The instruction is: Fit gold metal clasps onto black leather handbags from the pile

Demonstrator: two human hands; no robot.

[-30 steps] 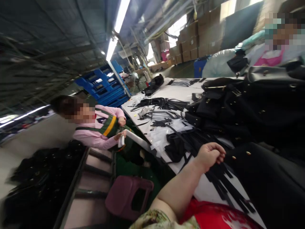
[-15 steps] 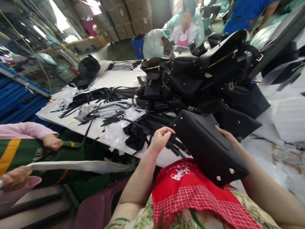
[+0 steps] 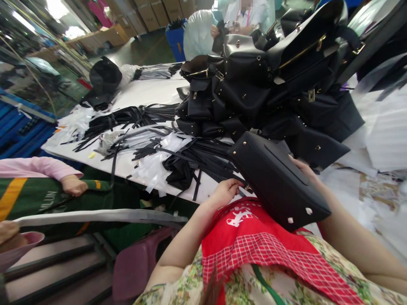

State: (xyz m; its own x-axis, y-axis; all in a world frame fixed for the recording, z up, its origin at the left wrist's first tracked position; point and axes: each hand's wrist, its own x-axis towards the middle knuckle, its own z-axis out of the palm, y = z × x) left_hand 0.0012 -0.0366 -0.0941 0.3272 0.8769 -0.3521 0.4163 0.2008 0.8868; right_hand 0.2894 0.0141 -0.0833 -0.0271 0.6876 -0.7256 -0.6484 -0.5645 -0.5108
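Note:
A black handbag (image 3: 280, 180) is tilted in front of me, its base with small metal studs turned toward me. My right hand (image 3: 305, 169) grips its far right side; most of the fingers are hidden behind the bag. At the bag's left edge, my left hand (image 3: 227, 192) is closed in a pinch, fingertips beside a small gold-coloured metal fitting (image 3: 248, 188). Whether the fingers hold that fitting or something thin, I cannot make out. Just beyond the bag lie black straps (image 3: 206, 159) in a loose bundle.
A large pile of black handbags (image 3: 244, 97) covers the table's far right. Strips and white wrapping (image 3: 146, 169) litter the white table (image 3: 133, 93). At left, a co-worker's hand (image 3: 73, 185) rests by a green cloth with a strap. A maroon stool (image 3: 133, 267) stands below.
My left hand has moved right and down, from near the bag's upper corner to the metal fitting on its left edge. The right hand keeps its grip. My view has tipped downward.

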